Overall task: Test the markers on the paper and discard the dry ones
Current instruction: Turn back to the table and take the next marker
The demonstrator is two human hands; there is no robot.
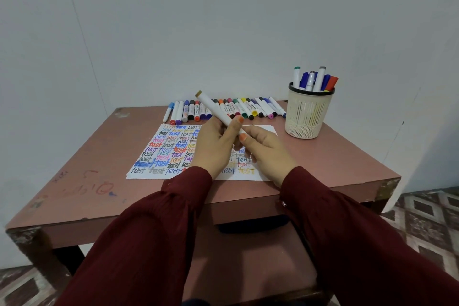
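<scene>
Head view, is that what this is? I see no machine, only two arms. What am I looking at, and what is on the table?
There is no machine here. A person wears one camera on the head, looking forward and down, so the dark red sleeves are their own arms. The left hand and right hand together hold one white marker with a tan end, tilted above the paper. That paper is covered with the word "test" in many colours. Behind it, a row of markers lies on the brown table. At the right stands a cup with more markers upright in it. I cannot tell whether the held marker's cap is on.
</scene>
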